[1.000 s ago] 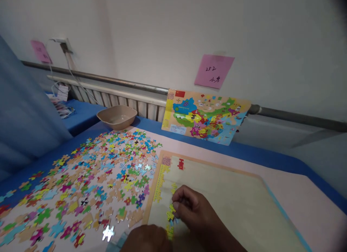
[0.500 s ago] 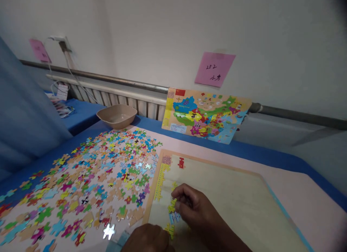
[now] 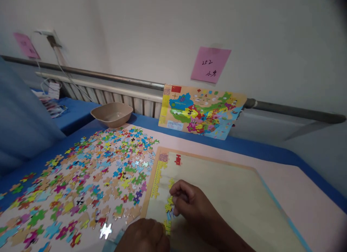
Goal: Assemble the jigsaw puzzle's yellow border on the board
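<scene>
A pale wooden puzzle board (image 3: 217,194) with an orange-tan frame lies on the table, and my right hand (image 3: 188,201) is curled over its left part. Its fingertips are just above a strip of yellow jigsaw pieces (image 3: 168,208), with a blue piece (image 3: 170,214) beside them. My left hand (image 3: 143,235) rests at the board's lower left corner, its fingers curled and their insides hidden. A small red piece (image 3: 178,159) sits near the top of the board. Several multicoloured loose pieces (image 3: 94,179) cover the table to the left.
A printed map of China (image 3: 202,111) leans against the wall behind the board. A beige bowl (image 3: 111,114) stands at the back of the table. Behind it run a radiator (image 3: 108,96) and a metal rail (image 3: 292,111). A pink note (image 3: 210,64) is stuck above. Blue cloth (image 3: 24,118) hangs at left.
The whole scene has shifted slightly left and up in view. My right hand has moved a little left, now nearer the blue piece, which was more exposed before.
</scene>
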Available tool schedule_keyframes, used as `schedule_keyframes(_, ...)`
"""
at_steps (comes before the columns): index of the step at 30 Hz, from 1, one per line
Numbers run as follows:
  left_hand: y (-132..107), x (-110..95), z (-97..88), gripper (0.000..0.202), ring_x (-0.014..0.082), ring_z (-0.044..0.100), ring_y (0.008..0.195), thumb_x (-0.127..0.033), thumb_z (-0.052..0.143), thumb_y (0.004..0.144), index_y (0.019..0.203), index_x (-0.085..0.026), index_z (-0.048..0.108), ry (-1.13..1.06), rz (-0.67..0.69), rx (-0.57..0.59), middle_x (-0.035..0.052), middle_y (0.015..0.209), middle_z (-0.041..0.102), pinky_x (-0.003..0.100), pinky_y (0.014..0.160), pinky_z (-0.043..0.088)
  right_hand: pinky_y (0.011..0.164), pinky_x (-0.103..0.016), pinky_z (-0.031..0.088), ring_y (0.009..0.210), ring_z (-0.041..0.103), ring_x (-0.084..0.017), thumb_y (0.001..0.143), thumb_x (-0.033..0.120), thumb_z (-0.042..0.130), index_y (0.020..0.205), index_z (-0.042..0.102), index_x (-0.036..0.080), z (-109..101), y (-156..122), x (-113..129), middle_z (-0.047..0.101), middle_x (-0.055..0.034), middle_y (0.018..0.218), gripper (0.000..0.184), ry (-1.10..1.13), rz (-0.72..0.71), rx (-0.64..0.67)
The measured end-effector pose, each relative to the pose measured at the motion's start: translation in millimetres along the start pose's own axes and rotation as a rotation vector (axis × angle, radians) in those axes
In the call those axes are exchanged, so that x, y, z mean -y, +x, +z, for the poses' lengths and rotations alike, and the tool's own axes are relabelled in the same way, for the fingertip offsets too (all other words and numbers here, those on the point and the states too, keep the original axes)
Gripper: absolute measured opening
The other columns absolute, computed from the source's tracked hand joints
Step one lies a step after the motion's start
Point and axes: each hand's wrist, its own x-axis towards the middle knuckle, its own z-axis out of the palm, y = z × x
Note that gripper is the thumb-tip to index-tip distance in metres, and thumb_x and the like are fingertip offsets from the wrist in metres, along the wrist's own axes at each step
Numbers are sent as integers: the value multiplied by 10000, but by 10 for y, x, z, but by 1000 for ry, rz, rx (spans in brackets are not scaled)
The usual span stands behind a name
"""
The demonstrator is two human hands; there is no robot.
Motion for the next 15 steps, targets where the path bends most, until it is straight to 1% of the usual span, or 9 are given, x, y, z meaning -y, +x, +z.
schedule_keyframes(3,23,0,72,296,148,501,515,-69,481,1003,761,-241,481,14,-1,-154,-37,636,538,349,465,287,597,-264,413,578,602,-148,794,321,613,873,625,232,3,-17,21,585,72,602,120,6,11,-7)
schedule_keyframes(4,27,-2,89,302,149,494,506,-66,469,1001,754,-241,469,18,-4,-188,-38,630,531,350,462,281,594,-261,409,575,596,-146,797,322,608,868,627,232,-3,-21,27,577,74,591,116,3,12,-6)
schedule_keyframes(5,30,-4,99,300,150,498,507,-61,472,992,752,-241,464,22,-5,-198,-38,632,535,349,464,287,590,-260,405,574,591,-145,801,322,604,865,632,231,-16,-23,33,574,74,586,115,-4,9,-7)
schedule_keyframes(9,11,0,94,206,171,562,553,-102,549,930,795,-251,505,48,-12,-121,-38,682,597,348,497,369,567,-255,383,580,566,-142,807,324,597,873,657,231,-168,15,56,591,63,600,129,-73,-40,-71)
schedule_keyframes(12,-21,18,90,151,190,576,547,-135,593,871,816,-258,525,75,-34,-79,-38,681,609,358,489,380,583,-262,403,588,569,-151,786,328,588,846,636,235,-356,81,81,627,46,603,121,-111,-50,-167)
schedule_keyframes(15,-50,53,78,157,196,601,563,-145,655,843,833,-256,544,84,-28,-2,-38,707,640,349,493,393,593,-274,421,595,589,-162,783,385,597,825,607,239,-523,146,96,651,29,613,153,-133,-45,-251)
